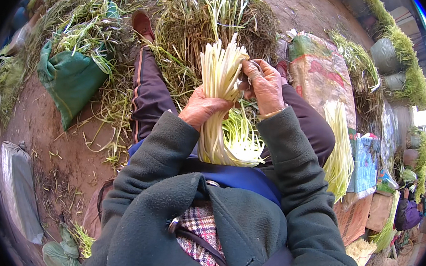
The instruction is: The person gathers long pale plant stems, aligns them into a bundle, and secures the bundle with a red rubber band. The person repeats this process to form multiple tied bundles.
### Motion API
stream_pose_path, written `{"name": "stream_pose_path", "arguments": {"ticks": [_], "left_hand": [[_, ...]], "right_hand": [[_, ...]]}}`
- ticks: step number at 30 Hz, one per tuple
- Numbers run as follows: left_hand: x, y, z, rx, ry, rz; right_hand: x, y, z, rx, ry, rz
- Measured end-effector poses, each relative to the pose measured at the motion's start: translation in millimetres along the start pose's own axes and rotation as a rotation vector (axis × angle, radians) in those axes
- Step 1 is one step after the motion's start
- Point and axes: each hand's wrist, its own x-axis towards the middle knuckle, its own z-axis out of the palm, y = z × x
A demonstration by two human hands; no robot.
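Observation:
My left hand (204, 105) grips a thick bundle of pale yellow leafy stalks (217, 82), possibly blanched chives. Its cut ends point away from me, and its loose greener leaves (240, 142) curl over my lap. My right hand (264, 84) is at the bundle's right edge, near the cut ends. Between its thumb and fingers is a small grey curved object (256, 66), mostly hidden, which I cannot identify. A heap of untrimmed stalks with brown roots (207, 33) lies beyond the bundle, between my feet.
At the left a green sack (73, 75) bears leaf scraps. Trimmed pale stalks (338, 144) lie to my right, beside a printed woven sack (318, 72) and a blue box (363, 162). Cut scraps litter the brown floor (48, 137). A person in purple (407, 212) is at the far right.

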Motion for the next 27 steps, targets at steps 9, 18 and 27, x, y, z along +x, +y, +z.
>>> {"name": "stream_pose_path", "arguments": {"ticks": [9,18,27], "left_hand": [[2.3,-2.8,-1.0,0.005,-0.027,-0.026],[-0.9,3.0,-1.5,0.020,-0.081,-0.071],[-6.4,5.0,6.9,0.132,-0.057,0.108]], "right_hand": [[-1.5,-0.7,-0.6,-0.144,-0.029,-0.071],[7.7,0.5,-24.1,0.476,-0.077,-0.042],[38.2,62.4,-120.2,-0.869,0.249,-0.019]]}}
